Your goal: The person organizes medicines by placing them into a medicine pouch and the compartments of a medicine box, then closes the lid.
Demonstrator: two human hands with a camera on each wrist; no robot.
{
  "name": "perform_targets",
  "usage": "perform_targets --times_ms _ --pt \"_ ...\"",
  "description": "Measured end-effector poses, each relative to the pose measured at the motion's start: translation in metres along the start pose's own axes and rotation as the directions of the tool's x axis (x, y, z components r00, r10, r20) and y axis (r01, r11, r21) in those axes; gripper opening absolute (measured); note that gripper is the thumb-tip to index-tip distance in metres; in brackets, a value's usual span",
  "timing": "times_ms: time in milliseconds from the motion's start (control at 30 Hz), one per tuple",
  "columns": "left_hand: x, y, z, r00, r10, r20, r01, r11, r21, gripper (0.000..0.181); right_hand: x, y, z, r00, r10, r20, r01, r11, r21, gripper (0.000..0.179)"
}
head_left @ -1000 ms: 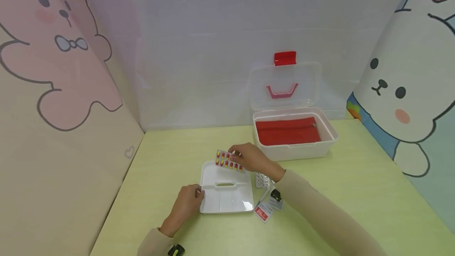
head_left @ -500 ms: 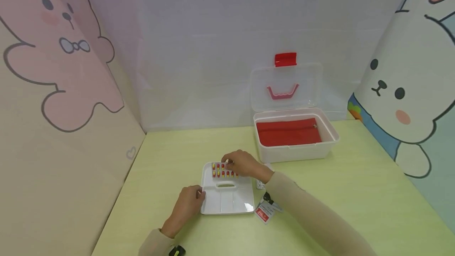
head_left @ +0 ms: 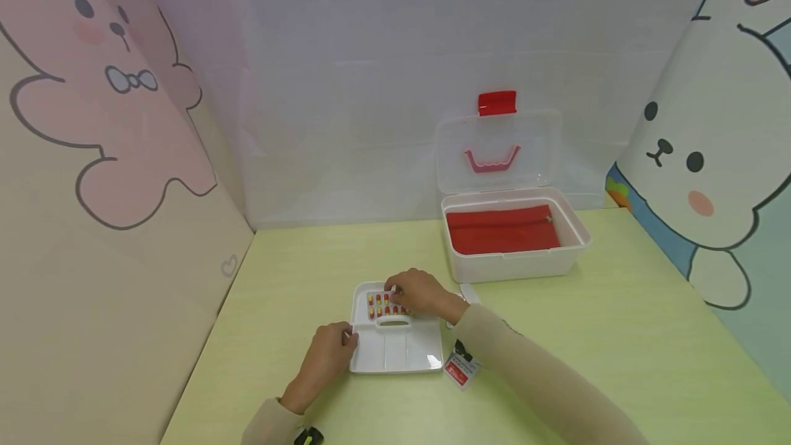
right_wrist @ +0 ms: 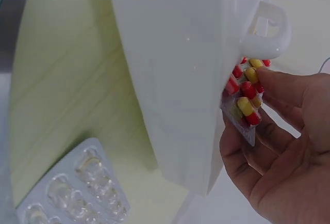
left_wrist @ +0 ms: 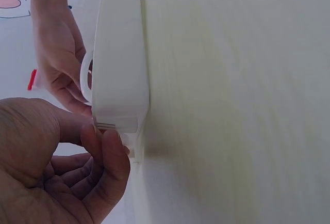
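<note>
A white tray (head_left: 369,350) with a handle (right_wrist: 264,44) in its middle and shallow compartments lies on the table. My left hand (head_left: 324,357) pinches the tray's left edge between thumb and fingers, as the left wrist view shows at the tray's rim. Over the tray's far compartment, my right hand (head_left: 421,294) holds a blister pack of red and yellow capsules (head_left: 378,306) by its right part. The right wrist view shows this pack tilted just behind the rim, thumb on the capsules and fingers beneath. My right hand hides part of the pack in the head view.
To the tray's right lie a clear-bubbled blister pack (right_wrist: 85,185), partly behind the right forearm, and a small packet with a red patch (head_left: 459,371). Behind stands a white box (head_left: 509,267) holding a red zipped pouch (head_left: 502,233), its clear lid (head_left: 536,146) raised.
My right hand has lowered the capsule pack into the tray's far compartment and drawn it slightly nearer the handle. My left hand has stayed at the tray's left edge.
</note>
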State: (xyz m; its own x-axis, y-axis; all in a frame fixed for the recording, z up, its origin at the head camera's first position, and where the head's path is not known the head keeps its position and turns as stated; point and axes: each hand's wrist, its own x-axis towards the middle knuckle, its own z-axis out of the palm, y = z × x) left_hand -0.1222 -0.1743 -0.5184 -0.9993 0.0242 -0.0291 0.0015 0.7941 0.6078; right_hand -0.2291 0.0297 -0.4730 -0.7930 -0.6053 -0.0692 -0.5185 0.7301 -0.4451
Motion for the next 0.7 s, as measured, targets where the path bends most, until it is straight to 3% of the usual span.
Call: perform_targets --times_ms 333,700 --pt "-0.002 0.003 -0.001 1.0 -0.007 0.003 0.007 1.0 -0.006 0.016 -0.002 0.002 -0.005 0.997 0.072 0.016 -0.072 0.997 -0.012 0.03" --pt "-0.004 0.006 -0.001 1.0 -0.014 -0.006 0.014 1.0 -0.014 0.016 -0.013 0.007 -0.021 0.998 0.047 -0.035 -0.048 0.999 -0.013 0.031"
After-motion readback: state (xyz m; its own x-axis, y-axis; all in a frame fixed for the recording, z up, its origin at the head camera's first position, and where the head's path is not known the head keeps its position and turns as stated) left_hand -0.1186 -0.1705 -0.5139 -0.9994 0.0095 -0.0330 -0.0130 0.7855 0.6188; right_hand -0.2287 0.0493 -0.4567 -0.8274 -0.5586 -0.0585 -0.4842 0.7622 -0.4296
